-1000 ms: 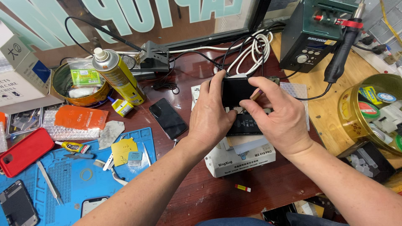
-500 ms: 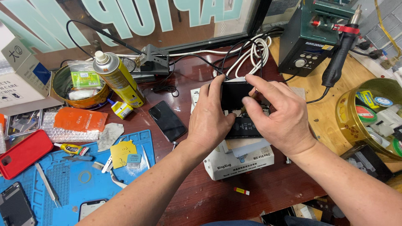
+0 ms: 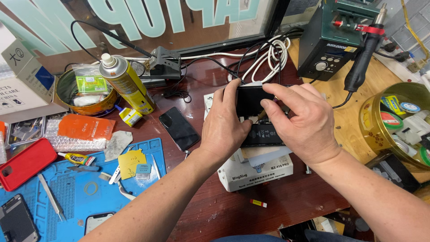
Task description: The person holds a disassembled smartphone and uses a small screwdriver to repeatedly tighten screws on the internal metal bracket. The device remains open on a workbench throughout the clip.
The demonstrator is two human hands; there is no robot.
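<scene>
- Workbench (image 3: 215,210) of dark red-brown wood, scuffed, backed by a window with large pale lettering; entries run left to right.
- Red phone case (image 3: 27,162), soft-looking and rounded, lying flat at the far left edge.
- Blue work mat (image 3: 71,197), gridded rubber, strewn with tweezers, yellow notes and a glue tube.
- Round metal tin (image 3: 67,105), brassy rim, holding small packets.
- Yellow spray can (image 3: 127,85), glossy cylinder with a white nozzle, leaning just beside the tin.
- Spare black phone (image 3: 179,127), smooth glass slab, flat on the wood and apart from the hands.
- Left hand (image 3: 224,130), curled round the left edge of the dark phone panel, fingers over its top.
- Dark phone panel (image 3: 251,99), thin, glossy, rectangular; held between both hands at the centre of the bench, above the white box.
- White box unit (image 3: 255,168), matt and blocky, with a black slab lying on it, under the hands.
- Right hand (image 3: 304,125), fingers bent and pinching at the panel's right side.
- Step in hand, by my judgement: working at the panel's edge. Further handling seems to call for a steady two-sided hold, since the panel looks thin.
- Dark green soldering station (image 3: 336,40), boxy metal, with a black hot-air handle (image 3: 365,58) hung beside it.
- Gold tin (image 3: 374,130), shiny and round, full of tape rolls.
</scene>
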